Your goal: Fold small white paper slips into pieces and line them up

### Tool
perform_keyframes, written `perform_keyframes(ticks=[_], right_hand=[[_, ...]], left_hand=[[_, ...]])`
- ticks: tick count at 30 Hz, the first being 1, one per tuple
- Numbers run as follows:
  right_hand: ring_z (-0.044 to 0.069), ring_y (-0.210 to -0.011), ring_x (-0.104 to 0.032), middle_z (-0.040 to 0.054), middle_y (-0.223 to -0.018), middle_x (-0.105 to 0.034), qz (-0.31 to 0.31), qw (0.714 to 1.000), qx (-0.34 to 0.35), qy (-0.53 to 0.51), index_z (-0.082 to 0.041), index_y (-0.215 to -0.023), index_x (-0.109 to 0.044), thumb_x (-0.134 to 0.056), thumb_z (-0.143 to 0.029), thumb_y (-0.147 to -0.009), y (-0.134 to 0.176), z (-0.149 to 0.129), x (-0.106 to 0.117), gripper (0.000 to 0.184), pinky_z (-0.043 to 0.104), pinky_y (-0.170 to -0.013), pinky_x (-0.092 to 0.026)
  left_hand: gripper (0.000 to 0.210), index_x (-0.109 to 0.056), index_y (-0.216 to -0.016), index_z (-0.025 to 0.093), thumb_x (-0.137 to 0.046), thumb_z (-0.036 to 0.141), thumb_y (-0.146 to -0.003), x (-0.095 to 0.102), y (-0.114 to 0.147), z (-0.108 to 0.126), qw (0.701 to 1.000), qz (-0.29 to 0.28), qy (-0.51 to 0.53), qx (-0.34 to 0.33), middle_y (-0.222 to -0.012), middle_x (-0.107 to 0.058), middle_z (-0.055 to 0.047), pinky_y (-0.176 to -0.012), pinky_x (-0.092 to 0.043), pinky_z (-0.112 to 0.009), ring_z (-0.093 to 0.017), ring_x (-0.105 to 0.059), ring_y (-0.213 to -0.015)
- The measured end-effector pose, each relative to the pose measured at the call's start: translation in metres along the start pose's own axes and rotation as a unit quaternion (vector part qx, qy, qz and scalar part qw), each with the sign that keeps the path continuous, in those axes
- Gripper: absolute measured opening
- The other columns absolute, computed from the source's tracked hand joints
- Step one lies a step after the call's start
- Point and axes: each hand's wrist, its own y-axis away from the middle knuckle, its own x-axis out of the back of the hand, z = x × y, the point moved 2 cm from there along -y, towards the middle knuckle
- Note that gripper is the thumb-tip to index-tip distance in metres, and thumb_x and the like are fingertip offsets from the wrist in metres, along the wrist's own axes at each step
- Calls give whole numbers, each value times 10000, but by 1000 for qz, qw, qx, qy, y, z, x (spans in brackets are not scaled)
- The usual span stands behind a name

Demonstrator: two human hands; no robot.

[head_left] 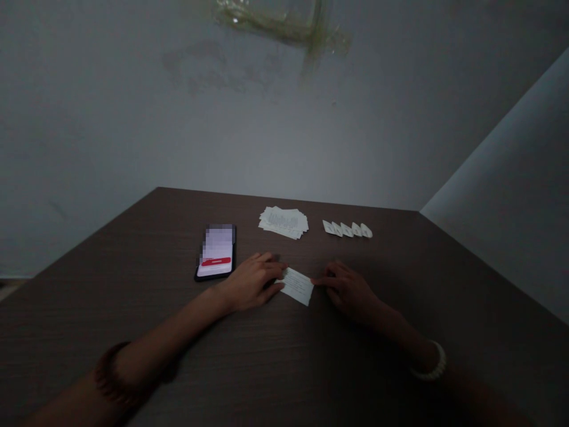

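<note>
A small white slip of paper (297, 286) with printed lines lies slightly askew on the dark wooden table. At its left end, my left hand (253, 281) grips it, the index finger at the upper corner and the thumb lower on the edge. My right hand (349, 289) has its fingertips on the slip's right corner, index finger reaching out and the other fingers curled. Whether the right thumb is under the paper is hidden. Beyond the slip sits a loose pile of printed paper slips (283, 222). Several folded white papers (347, 229) stand in an overlapping row to its right.
A smartphone (216, 252) with a lit screen and a red bar rests left of my left hand. The brown table (133, 249) meets a grey wall (284, 142) at the back. Yellowed tape (280, 29) is stuck high on the wall.
</note>
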Motion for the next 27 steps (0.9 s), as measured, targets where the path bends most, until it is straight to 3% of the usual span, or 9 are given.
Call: perform_keyframes(ticks=[7,12,15,19,27], right_hand=[[203,-915,-511,71,-961,-603,5,1000,-11,-10,-234,-1097,-705,-512,-86,-833,5,4,2,359,330,-802,-428],[194,-888,-527,60,-931,-625,45,999,-8,-22,-209,-925,-733,-597,-184,-837,-16,-5,2,163,329,-798,-413],[191,-887,-538,57,-932,-628,44,998,-24,-41,-206,-899,-723,-620,-277,-856,-32,-15,0,133,329,-791,-414],[213,-915,-541,60,-940,-632,51,995,-69,-60,-195,-859,-721,-730,-368,-770,-42,-24,-1,194,345,-802,-417],[204,-935,-536,51,-966,-611,75,985,-106,-118,-195,-897,-705,-771,-277,-718,-39,-25,-12,208,354,-850,-410]], left_hand=[[239,-617,-1082,189,-530,340,-919,-1,0,1,1000,18,18,6,-1167,-634,-93,-918,-408,-438,-285,-522,-1097],[183,-610,-1022,183,-557,313,-906,-3,2,-1,999,14,33,11,-1209,-625,-85,-902,-416,-423,-272,-528,-1080],[151,-605,-1011,189,-543,279,-907,-3,2,-1,999,11,33,11,-1238,-614,-72,-903,-408,-432,-273,-519,-1088],[115,-613,-961,190,-539,250,-897,0,2,2,999,20,27,13,-1214,-616,-70,-902,-397,-433,-274,-515,-1090],[310,-557,-1195,190,-524,248,-892,0,3,3,998,28,44,22,-1227,-595,-104,-932,-400,-444,-276,-517,-1104]])
